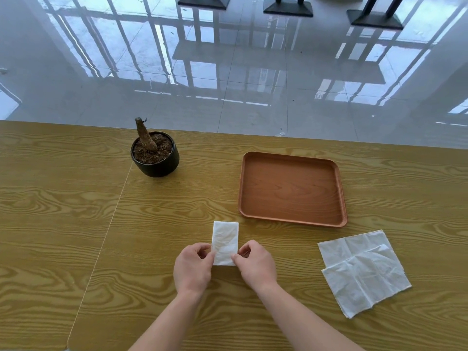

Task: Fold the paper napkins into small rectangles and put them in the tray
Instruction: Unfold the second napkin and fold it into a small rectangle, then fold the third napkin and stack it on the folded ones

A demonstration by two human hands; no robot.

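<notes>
1. Folded napkin (225, 243) lies flat on the table (63, 211), a narrow rectangle just short of the tray's near-left corner, apart from it.
2. Left hand (192, 268) pinches its near-left corner, right hand (255, 264) pinches the near-right; thumb and forefinger clamped on the paper on both sides, other fingers curled.
3. Risk: thin tissue, so uneven pull between the two pinches likely skews the next crease or tears an edge.
4. Risk: layers may spring open on release, since nothing weights the far end.
5. Tray (342, 178) holds nothing yet; low rim could catch a dragged napkin and unfold it.
6. Unfolded napkins (362, 269) overlap at right; grabbing one may lift both.
7. Plant pot (155, 158) sits far left, well apart; low risk.
</notes>
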